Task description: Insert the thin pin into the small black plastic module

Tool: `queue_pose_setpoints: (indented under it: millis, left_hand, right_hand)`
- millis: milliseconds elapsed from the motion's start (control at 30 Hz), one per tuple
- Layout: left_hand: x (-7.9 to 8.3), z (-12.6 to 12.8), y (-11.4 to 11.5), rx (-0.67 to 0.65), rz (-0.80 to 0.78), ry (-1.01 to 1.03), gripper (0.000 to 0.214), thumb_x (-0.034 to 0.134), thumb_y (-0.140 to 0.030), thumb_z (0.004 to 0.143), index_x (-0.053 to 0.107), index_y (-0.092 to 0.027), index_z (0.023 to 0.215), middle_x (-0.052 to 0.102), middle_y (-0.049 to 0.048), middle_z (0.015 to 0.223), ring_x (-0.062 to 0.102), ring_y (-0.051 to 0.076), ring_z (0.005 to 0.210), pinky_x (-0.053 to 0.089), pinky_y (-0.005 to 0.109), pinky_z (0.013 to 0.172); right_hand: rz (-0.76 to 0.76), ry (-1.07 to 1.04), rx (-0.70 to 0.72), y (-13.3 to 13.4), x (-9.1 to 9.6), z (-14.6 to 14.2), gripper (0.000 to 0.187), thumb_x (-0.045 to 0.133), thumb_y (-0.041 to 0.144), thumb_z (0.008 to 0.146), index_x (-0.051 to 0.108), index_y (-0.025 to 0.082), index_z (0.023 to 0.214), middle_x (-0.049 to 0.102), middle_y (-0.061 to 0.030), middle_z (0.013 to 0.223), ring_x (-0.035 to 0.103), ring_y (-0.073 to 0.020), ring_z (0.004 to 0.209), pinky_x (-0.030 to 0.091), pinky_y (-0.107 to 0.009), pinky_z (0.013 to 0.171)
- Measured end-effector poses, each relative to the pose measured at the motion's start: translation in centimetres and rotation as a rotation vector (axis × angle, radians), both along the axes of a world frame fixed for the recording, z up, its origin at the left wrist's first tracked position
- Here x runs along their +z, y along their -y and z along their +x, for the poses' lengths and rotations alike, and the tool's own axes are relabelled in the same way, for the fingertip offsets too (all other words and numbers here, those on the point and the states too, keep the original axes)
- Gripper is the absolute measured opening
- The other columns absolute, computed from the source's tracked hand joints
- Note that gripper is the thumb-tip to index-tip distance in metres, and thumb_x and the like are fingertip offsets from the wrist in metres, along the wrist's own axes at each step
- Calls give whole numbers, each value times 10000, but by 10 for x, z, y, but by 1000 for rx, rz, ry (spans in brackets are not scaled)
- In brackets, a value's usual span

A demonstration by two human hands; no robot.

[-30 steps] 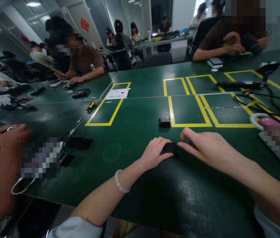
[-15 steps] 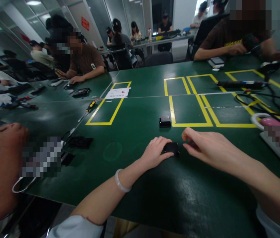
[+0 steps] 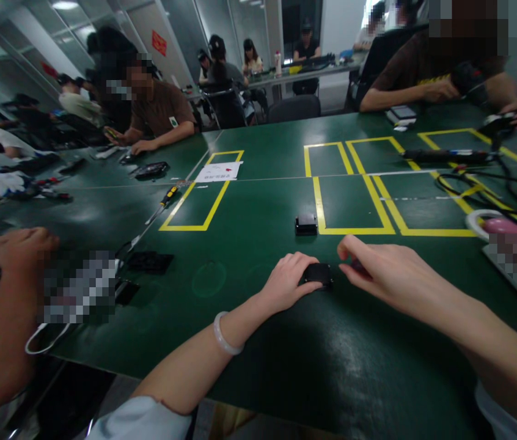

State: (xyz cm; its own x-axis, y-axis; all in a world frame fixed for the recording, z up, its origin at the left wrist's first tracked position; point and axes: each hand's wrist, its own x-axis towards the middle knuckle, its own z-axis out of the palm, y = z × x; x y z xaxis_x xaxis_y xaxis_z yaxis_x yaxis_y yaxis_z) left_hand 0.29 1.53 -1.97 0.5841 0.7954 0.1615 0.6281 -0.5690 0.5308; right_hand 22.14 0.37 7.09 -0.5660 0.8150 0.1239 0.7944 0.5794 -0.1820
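My left hand (image 3: 288,279) rests on the green table (image 3: 263,201) with its fingers curled round a small black box (image 3: 317,274), which lies flat on the surface. My right hand (image 3: 384,273) is just to the right of that box, fingers bent and pinched over something small and dark that I cannot make out. A second small black box (image 3: 305,224) sits a little farther away, beside the corner of a yellow taped rectangle (image 3: 350,205).
Another person's arm and hands (image 3: 6,287) lie at the left near black parts (image 3: 148,262) and a screwdriver (image 3: 162,205). Cables (image 3: 478,183) and a pink-and-white object (image 3: 492,223) are at the right. A white paper (image 3: 217,172) lies mid-table. Several people sit around.
My right hand has drawn slightly away from the black box to the right. A person at the far right has reached a hand out to a device on the table.
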Motion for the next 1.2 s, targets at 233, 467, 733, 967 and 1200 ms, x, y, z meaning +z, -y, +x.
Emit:
queue_pose_setpoints:
  millis: [233,467,733,967,1200]
  left_hand:
    - [0,0,0,0,-13,-3,372,540,-448,903,490,-213,1188,553,68,1136,502,233,1037,405,369,904]
    - [1,0,0,5,-25,-11,366,539,-449,902,501,-224,1187,552,69,1145,498,240,1050,402,379,910]
    - [0,0,0,-2,-17,-5,368,550,-438,898,498,-211,1184,551,69,1144,496,235,1044,405,369,905]
    - [1,0,0,1,-9,-14,369,543,-444,903,497,-214,1187,550,69,1142,496,237,1043,405,366,902]
    - [1,0,0,0,-19,-8,361,546,-438,902,496,-218,1183,557,63,1119,503,232,1022,405,363,898]
  right_hand:
    - [7,45,-25,1,2,-4,192,369,404,946,436,230,900,565,30,612,543,-151,514,246,-256,488]
    - [-15,-32,33,0,3,0,67,454,275,885,426,235,931,600,34,696,560,-132,563,262,-247,493]
    - [-21,21,-15,1,4,-5,193,387,412,941,445,231,909,575,30,618,547,-150,519,235,-255,484]
    - [-5,-25,17,0,1,-2,68,442,291,895,435,229,921,601,29,674,549,-132,536,247,-243,482]
    - [-11,1,2,2,4,-3,172,414,393,926,455,227,905,586,28,634,540,-140,520,247,-248,485]
